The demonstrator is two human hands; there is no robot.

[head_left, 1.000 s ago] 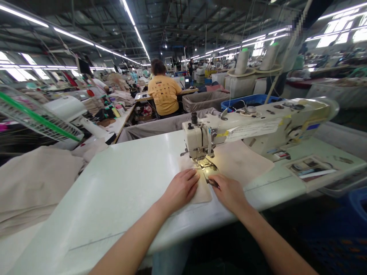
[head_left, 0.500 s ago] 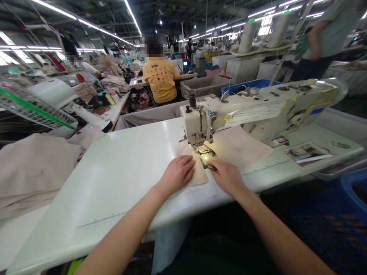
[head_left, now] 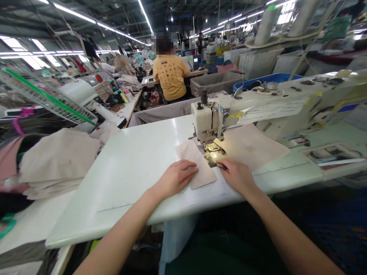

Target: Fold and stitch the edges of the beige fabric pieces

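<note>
Pale, glossy surface [head_left: 137,160], crowded workshop around — the left hand's [head_left: 183,173] fingers lie together on flat beige cloth [head_left: 197,164]; the right's [head_left: 236,173] pinch something small, dark.

At the grip, we are viewing a dark tool [head_left: 221,166] only partly, the right hand [head_left: 239,177] concealing its remainder. Right of the grip, we are losing one end of the sewing machine [head_left: 202,123] at the picture's edge and detail of the blue basket [head_left: 340,233] in blur.
</note>
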